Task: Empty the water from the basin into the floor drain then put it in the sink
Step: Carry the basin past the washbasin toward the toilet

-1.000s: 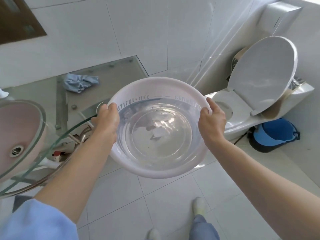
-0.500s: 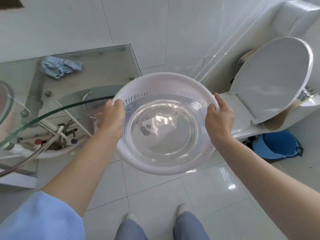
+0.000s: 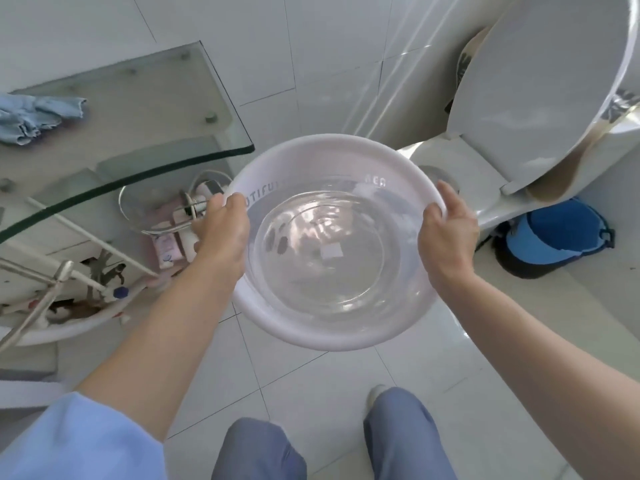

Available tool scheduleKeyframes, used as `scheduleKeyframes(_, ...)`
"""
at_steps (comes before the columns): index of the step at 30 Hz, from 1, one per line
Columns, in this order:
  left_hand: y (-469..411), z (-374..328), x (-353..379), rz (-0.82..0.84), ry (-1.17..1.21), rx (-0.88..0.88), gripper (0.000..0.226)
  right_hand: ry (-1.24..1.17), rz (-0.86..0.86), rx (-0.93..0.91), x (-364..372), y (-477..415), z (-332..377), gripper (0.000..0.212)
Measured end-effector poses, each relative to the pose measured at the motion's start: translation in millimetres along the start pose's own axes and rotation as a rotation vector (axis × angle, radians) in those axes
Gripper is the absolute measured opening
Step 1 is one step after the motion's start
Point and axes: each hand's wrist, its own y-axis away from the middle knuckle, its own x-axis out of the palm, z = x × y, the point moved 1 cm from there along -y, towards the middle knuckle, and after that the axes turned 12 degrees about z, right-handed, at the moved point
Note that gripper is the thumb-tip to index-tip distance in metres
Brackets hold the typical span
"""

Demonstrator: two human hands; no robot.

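While both bare hands clasp its rim, the round, white translucent plastic basin [image 3: 334, 244] hangs in the air above the pale tiled floor [image 3: 311, 382], roughly level and holding clear water [image 3: 322, 258]. Left hand [image 3: 221, 233]: closed on the basin's left rim, thumb over the edge beside the printed grey lettering. Right hand [image 3: 446, 233]: closed on the opposite rim, thumb lying along the top of the lip. Between the two grips, the water surface shows ripples and bright reflections. Outward from the left grip, a curved clear glass countertop [image 3: 145, 133] carries a crumpled light-blue cloth [image 3: 34, 116]; pipes and small items lie beneath the glass. Beyond the right grip stands a white toilet [image 3: 485, 168] with its lid [image 3: 540, 81] raised, and a blue plastic bucket [image 3: 554, 233] sits on the floor next to it. Below the basin, nearer the viewer, grey-blue trouser legs [image 3: 263, 452] are visible.
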Motion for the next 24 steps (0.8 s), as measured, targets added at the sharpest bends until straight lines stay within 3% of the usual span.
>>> scheduleKeyframes(11, -58, 86, 49, 0.052, 0.046, -0.029, 0.048, 0.033, -0.043, 0.026, 14, -23, -93, 0.044)
scheduleKeyframes(24, -181, 251, 68, 0.009, 0.023, 0.027, 0.052, -0.039, -0.078, -0.006, 115, -58, -283, 0.044)
